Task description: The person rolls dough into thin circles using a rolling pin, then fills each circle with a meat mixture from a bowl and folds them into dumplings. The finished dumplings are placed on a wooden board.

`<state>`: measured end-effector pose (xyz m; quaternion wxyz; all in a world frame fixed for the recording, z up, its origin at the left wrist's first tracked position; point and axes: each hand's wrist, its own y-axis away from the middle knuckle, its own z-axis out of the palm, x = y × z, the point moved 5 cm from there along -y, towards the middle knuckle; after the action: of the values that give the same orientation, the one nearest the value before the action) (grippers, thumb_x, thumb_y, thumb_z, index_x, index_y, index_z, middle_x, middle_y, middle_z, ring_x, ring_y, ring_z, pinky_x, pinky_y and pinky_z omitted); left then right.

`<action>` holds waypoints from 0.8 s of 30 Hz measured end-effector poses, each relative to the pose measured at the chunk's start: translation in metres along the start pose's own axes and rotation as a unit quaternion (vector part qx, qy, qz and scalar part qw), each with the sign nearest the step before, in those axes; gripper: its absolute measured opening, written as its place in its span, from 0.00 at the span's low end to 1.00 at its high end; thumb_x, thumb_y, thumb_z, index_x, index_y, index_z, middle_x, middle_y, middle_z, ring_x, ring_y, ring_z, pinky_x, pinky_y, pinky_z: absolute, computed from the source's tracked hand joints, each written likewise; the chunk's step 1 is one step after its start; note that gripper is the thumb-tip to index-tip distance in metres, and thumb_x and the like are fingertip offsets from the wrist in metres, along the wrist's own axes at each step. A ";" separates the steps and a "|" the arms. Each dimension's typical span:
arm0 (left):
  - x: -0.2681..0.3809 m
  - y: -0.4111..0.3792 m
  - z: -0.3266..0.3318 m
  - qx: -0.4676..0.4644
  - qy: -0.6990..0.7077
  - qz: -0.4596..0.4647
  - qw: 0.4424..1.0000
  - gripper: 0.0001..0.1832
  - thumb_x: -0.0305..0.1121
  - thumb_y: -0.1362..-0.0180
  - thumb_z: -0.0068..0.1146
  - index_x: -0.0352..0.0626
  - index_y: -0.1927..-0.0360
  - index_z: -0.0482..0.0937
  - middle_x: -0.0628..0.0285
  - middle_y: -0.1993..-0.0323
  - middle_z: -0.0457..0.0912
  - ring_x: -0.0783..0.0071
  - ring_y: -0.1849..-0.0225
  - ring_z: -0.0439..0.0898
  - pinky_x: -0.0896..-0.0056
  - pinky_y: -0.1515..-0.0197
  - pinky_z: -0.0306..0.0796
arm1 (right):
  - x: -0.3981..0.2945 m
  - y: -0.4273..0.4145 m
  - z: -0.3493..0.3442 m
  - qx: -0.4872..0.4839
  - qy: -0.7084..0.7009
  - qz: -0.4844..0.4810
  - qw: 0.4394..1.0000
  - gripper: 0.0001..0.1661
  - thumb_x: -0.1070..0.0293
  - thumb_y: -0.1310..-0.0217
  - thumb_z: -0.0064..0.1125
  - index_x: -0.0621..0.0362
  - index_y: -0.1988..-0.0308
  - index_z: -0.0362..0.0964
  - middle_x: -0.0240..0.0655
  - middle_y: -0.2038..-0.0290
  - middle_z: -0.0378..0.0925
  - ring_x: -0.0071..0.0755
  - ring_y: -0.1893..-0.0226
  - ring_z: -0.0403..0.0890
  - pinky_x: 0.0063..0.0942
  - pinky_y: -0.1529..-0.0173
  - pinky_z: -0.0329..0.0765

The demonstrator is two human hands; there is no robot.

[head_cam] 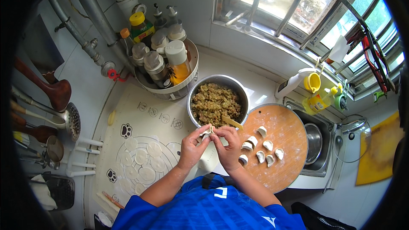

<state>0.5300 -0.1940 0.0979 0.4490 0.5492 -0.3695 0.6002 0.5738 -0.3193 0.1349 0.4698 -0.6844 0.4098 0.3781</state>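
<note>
Between my two hands is a partly folded dumpling (207,131), its pale wrapper pinched along the upper edge. My left hand (194,146) grips its left side with thumb and fingers, and my right hand (227,145) pinches the right side. Just beyond them stands a steel bowl (245,97) of minced filling (215,102), with a flat wooden spatula (232,122) resting in it. Several folded dumplings (268,145) lie on a round, floured wooden board (281,177) at right. To the left, several round dough wrappers (141,156) are spread on a printed pastry mat (123,115).
A round caddy (159,94) of seasoning bottles stands at the back left. The sink (322,169) lies right of the board, near a spray bottle (293,83) and a detergent bottle (316,103). Ladles (60,94) hang at left. A rolling pin (112,200) lies at the mat's near edge.
</note>
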 end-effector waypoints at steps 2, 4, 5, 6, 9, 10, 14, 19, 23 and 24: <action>0.001 0.000 0.001 -0.007 0.019 -0.007 1.000 0.21 0.19 0.43 0.56 0.34 0.44 0.74 0.57 0.50 0.79 0.79 0.54 0.78 0.83 0.55 0.71 | 0.001 0.000 -0.001 0.010 0.019 -0.040 0.999 0.11 0.78 0.50 0.66 0.61 0.63 0.77 0.40 0.64 0.75 0.36 0.64 0.79 0.27 0.59 0.76; 0.005 0.000 0.003 -0.015 0.032 -0.012 0.999 0.21 0.19 0.43 0.56 0.34 0.44 0.74 0.56 0.50 0.79 0.80 0.55 0.79 0.83 0.56 0.71 | 0.003 0.000 -0.001 0.002 0.021 -0.060 0.998 0.11 0.78 0.51 0.66 0.61 0.63 0.77 0.40 0.64 0.75 0.37 0.64 0.78 0.27 0.59 0.75; 0.007 0.000 0.005 -0.018 0.035 -0.015 0.999 0.21 0.19 0.43 0.56 0.34 0.44 0.74 0.56 0.50 0.79 0.80 0.55 0.79 0.83 0.55 0.72 | 0.003 -0.001 -0.002 -0.003 0.022 -0.070 0.997 0.11 0.79 0.51 0.66 0.61 0.64 0.77 0.40 0.64 0.76 0.37 0.63 0.78 0.28 0.59 0.75; 0.008 0.000 0.005 -0.021 0.038 -0.017 0.999 0.21 0.19 0.43 0.56 0.34 0.44 0.74 0.56 0.50 0.79 0.80 0.55 0.79 0.83 0.55 0.72 | 0.003 -0.002 -0.002 -0.011 0.023 -0.072 0.997 0.12 0.78 0.52 0.66 0.61 0.63 0.77 0.40 0.64 0.75 0.37 0.63 0.78 0.28 0.58 0.75; 0.001 0.002 0.000 -0.017 0.024 -0.047 0.998 0.21 0.19 0.43 0.56 0.34 0.44 0.74 0.56 0.51 0.79 0.79 0.53 0.78 0.82 0.54 0.72 | 0.000 -0.007 -0.003 -0.028 0.000 -0.042 0.999 0.14 0.78 0.52 0.67 0.60 0.61 0.77 0.39 0.62 0.75 0.36 0.63 0.78 0.29 0.58 0.75; 0.001 0.001 -0.001 -0.029 0.019 -0.041 0.999 0.21 0.19 0.43 0.56 0.34 0.44 0.74 0.56 0.51 0.79 0.79 0.52 0.78 0.81 0.53 0.72 | -0.004 -0.010 -0.003 -0.029 -0.024 -0.009 0.999 0.15 0.77 0.52 0.67 0.60 0.60 0.77 0.39 0.62 0.75 0.36 0.63 0.77 0.29 0.58 0.75; 0.013 -0.003 0.005 -0.084 -0.026 -0.057 0.995 0.21 0.20 0.43 0.57 0.32 0.44 0.73 0.57 0.50 0.78 0.78 0.51 0.77 0.79 0.50 0.71 | 0.008 -0.004 -0.004 -0.045 -0.024 -0.004 0.999 0.15 0.76 0.53 0.68 0.60 0.61 0.78 0.38 0.63 0.74 0.35 0.62 0.76 0.28 0.57 0.73; 0.012 -0.003 0.007 -0.115 0.053 -0.074 0.989 0.24 0.21 0.43 0.57 0.34 0.41 0.70 0.59 0.50 0.78 0.78 0.52 0.76 0.77 0.48 0.71 | 0.006 -0.003 -0.006 -0.039 -0.019 -0.032 0.999 0.09 0.77 0.51 0.66 0.62 0.65 0.77 0.38 0.66 0.73 0.35 0.63 0.75 0.28 0.57 0.72; 0.001 0.006 0.014 -0.088 0.228 -0.120 0.962 0.28 0.24 0.41 0.57 0.36 0.37 0.65 0.59 0.50 0.77 0.75 0.48 0.75 0.74 0.43 0.69 | 0.015 -0.001 -0.008 0.016 -0.085 0.027 0.996 0.06 0.76 0.48 0.63 0.63 0.66 0.77 0.39 0.66 0.74 0.35 0.63 0.75 0.27 0.57 0.72; -0.003 0.010 0.017 -0.074 0.261 -0.122 0.955 0.28 0.24 0.40 0.57 0.36 0.36 0.63 0.59 0.50 0.77 0.74 0.47 0.75 0.74 0.42 0.68 | 0.019 -0.001 -0.008 0.035 -0.109 0.050 0.992 0.06 0.76 0.48 0.63 0.63 0.66 0.77 0.39 0.67 0.74 0.35 0.63 0.75 0.27 0.57 0.72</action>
<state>0.5265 -0.2139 0.0972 0.6386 0.3796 -0.2130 0.6346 0.5828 -0.3303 0.1197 0.5157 -0.6009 0.4029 0.4590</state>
